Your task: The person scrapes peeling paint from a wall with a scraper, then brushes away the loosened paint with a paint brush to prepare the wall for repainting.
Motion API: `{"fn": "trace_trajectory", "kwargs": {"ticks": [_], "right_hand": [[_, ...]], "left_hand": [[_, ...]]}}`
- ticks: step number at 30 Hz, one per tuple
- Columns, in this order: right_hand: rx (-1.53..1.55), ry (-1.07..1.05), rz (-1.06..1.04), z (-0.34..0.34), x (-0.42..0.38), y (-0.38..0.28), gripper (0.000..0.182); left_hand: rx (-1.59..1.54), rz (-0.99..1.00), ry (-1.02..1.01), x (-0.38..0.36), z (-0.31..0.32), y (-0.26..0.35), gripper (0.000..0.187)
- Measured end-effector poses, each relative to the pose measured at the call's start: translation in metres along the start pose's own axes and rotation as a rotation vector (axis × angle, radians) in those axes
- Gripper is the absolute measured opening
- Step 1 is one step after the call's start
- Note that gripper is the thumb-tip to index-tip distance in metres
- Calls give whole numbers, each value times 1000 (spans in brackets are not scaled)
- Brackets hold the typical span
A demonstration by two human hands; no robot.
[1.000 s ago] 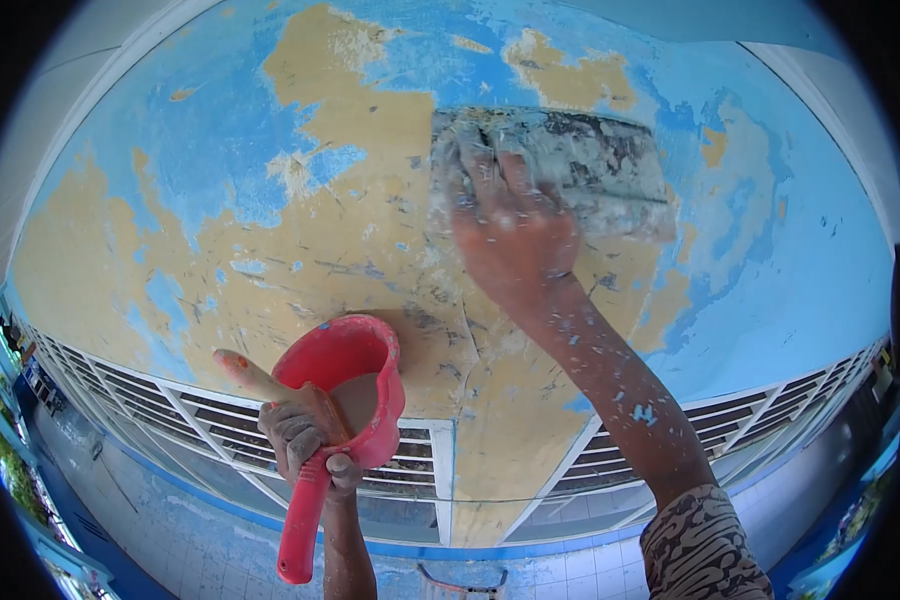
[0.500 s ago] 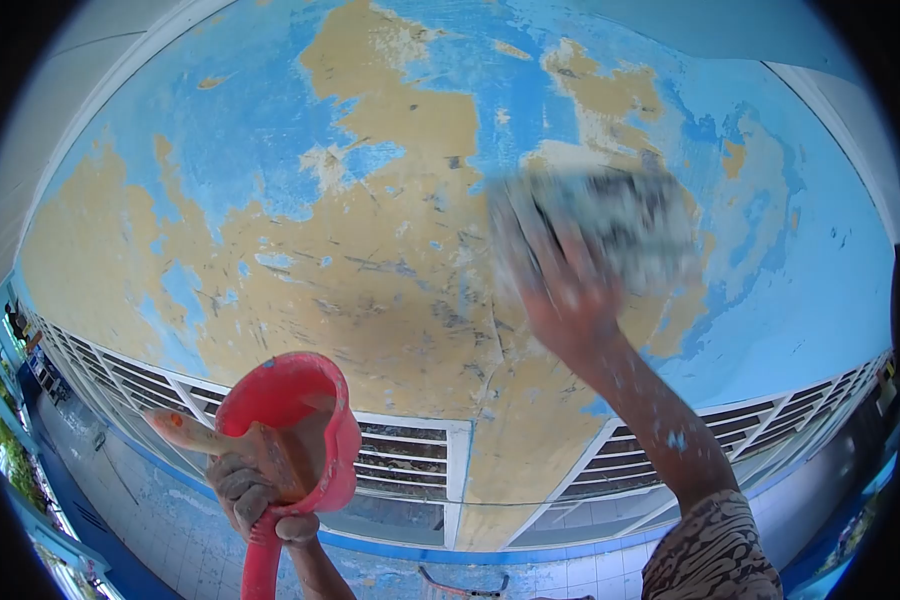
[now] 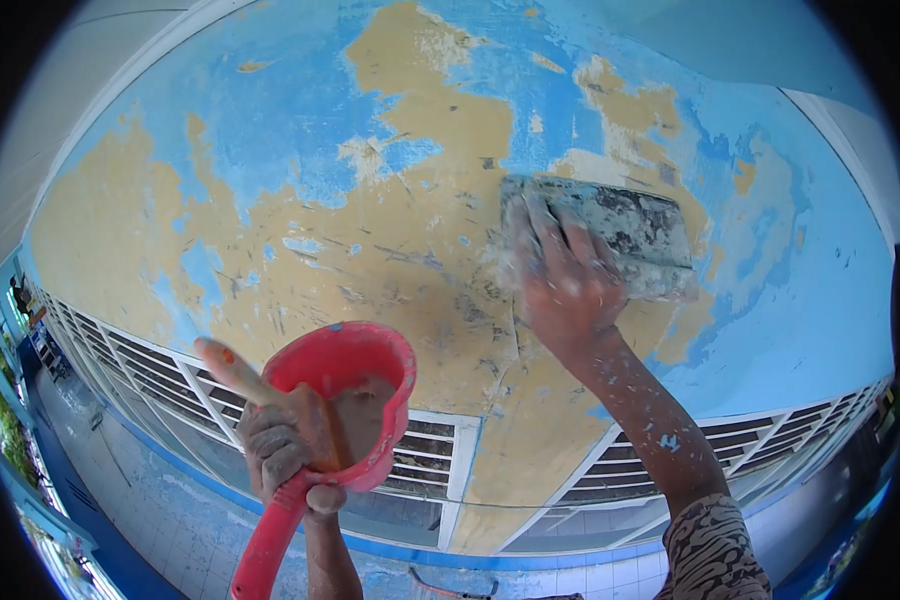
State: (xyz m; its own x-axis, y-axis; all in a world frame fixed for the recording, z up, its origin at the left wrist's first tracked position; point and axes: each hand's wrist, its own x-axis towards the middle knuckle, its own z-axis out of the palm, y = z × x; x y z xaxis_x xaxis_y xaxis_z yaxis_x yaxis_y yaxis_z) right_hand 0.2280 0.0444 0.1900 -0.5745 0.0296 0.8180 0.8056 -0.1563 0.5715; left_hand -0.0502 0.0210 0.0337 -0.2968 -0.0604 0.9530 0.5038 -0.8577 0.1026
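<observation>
A red pot [image 3: 395, 390], its handle angled down toward the camera, is gripped in a person's left hand [image 3: 278, 455], the fingers curled closed and the thumb resting near the base of the handle. The same hand pins a brush [image 3: 232, 372] against the pot, the brush's rounded handle end jutting past the rim and its wide head lying over the opening. Inside sits a greyish-brown mix [image 3: 365, 412] (smears of it also coat the fingers).

Farther out, the right arm, in a patterned sleeve [image 3: 715, 550] and flecked with pale specks, reaches up to the wall [image 3: 420, 310]. The right hand [image 3: 570, 285] holds a broad, stained blade [image 3: 640, 235] against the surface, its fingers slightly bent over the blade's left end and its thumb hidden from view. The blade lies nearly level, its right end slightly lower, over a patchwork of tan and blue, with scuffs and dark scratches to its left.

Below the painted area, barred windows [image 3: 430, 460] with white frames stand on both sides of a tan strip of wall. Beyond and below lies a pale tiled floor [image 3: 170, 500], with greenery [image 3: 10, 430] at the far left edge.
</observation>
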Motion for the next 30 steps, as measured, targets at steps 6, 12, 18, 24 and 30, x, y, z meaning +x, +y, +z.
{"fn": "trace_trajectory", "kwargs": {"ticks": [6,12,18,24,30], "right_hand": [[-13,-14,-10,1,-17,9,46],[-18,20,-41,26,25,8,37],[41,54,-40,16,-9,8,43],[17,88,-47,44,48,14,26],[20,126,-35,12,-21,-7,26]], "left_hand": [[-69,-24,85,7,28,10,59],[-128,-73,-14,-2,42,22,65],[-134,-85,-97,-9,29,29,66],[-68,-153,-195,-24,24,35,67],[-136,-79,-88,-25,17,31,69]]}}
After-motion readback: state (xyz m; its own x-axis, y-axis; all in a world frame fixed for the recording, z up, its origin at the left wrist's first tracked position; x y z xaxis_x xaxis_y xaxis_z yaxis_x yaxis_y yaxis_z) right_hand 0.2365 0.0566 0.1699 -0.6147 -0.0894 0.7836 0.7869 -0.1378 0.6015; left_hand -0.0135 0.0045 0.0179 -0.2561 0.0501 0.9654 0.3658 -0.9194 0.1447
